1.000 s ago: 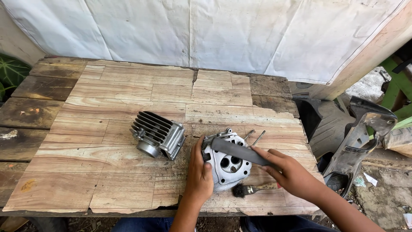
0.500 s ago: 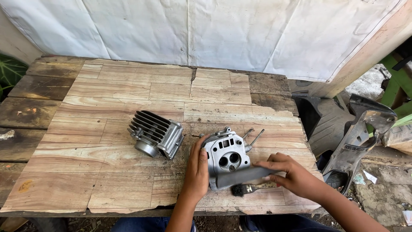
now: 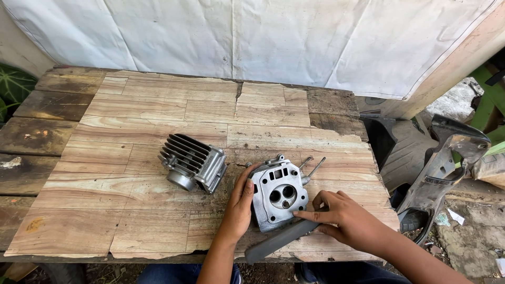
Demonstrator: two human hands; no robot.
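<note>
The left hand (image 3: 239, 202) lies flat and open against the left side of a grey metal cylinder head (image 3: 278, 193), fingers stretched along its edge and steadying it on the wooden tabletop (image 3: 158, 121); it grips nothing, only presses. The cylinder head sits between the two hands, its machined face turned up, showing two round ports in the middle and small holes near the corners, with two thin studs (image 3: 311, 165) sticking out from its far right corner. The right hand (image 3: 344, 218) rests just right of the head, fingers curled loosely over the upper end of a long flat dark file (image 3: 281, 239), index finger stretched toward the head's lower edge. The file runs diagonally from under that hand down toward the near table edge, below the left wrist, and touches or nearly touches the head's lower rim. Beyond the left hand, apart from it, lies a finned engine cylinder (image 3: 192, 162) on its side.
</note>
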